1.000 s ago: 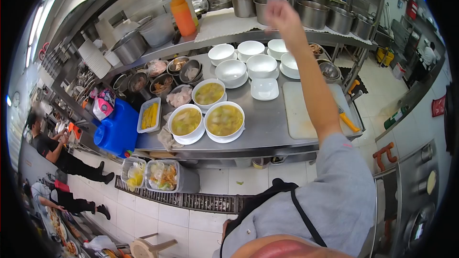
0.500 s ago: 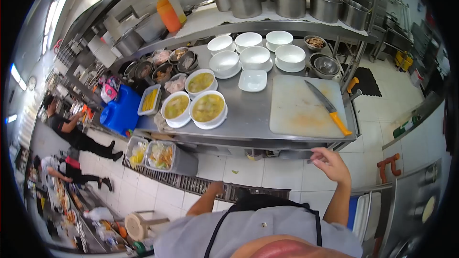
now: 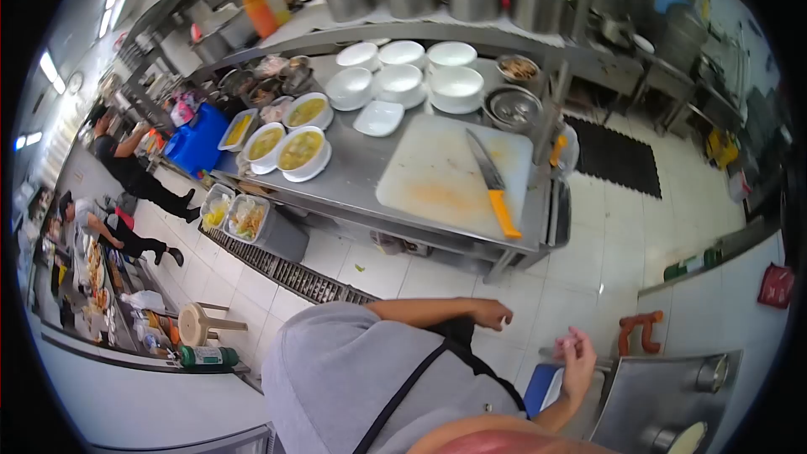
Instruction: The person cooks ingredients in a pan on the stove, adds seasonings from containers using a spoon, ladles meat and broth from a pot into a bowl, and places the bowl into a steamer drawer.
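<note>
Left hand (image 3: 492,314): I see it out in front of the apron (image 3: 461,332), fingers bent inward. Nothing shows in its grasp, but from here I cannot tell whether the curl is tight or hides something small.
Right hand (image 3: 576,357): raised to the right of the left hand and lower in my view, fingers parted and bent, released as far as I can see; the two hands stand apart.
Blue container (image 3: 538,391): this is the thing closest to the hands. It lies below and a little left of the right hand, whose forearm crosses in front of it. The right hand is clearly the nearer one; I cannot make out any contact.
Its long axis: the visible blue edge slants down and leftward, but arm and body cover too much for me to judge the whole length.
Steel surface (image 3: 664,395): just to the right of the right hand, carrying metal pots (image 3: 713,372).
Knife (image 3: 489,176): well beyond both hands, on the cutting board (image 3: 429,168), its orange handle pointing back toward me and the blade away; in my view the left hand is nearer to that handle.
Tabletop (image 3: 349,155): it bears the board, a square dish (image 3: 380,118), white bowls (image 3: 458,84) and three soup bowls (image 3: 300,151) at its left.
</note>
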The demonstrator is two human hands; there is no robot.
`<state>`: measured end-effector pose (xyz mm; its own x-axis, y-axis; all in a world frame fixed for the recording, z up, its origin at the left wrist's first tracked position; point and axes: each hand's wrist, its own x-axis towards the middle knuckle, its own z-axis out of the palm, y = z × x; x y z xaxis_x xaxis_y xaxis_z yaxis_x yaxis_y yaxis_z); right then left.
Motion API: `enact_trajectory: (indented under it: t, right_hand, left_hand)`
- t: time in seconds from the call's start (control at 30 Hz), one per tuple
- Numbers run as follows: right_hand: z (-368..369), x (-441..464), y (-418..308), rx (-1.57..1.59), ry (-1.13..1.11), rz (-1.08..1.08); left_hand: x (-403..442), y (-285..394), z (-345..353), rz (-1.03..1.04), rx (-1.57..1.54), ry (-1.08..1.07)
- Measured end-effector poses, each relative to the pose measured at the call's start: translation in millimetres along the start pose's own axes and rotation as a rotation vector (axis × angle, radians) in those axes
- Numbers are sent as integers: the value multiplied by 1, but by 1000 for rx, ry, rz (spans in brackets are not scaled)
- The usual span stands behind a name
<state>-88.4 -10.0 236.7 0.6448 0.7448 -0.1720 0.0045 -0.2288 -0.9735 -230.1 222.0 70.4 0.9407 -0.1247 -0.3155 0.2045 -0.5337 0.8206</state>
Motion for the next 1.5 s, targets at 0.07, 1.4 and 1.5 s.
enact_trajectory:
  t: [0.07, 1.4, 1.5]
  right_hand:
    - [-23, 25, -9, -42, 24, 8]
    - [-351, 822, -390, -256, -267, -2338]
    - [-330, 912, -414, -173, -379, -2360]
  left_hand:
    - [34, 21, -19, 63, -77, -31]
    - [532, -4, -616, -326, -640, 1142]
    - [551, -7, -705, -353, -416, 1126]
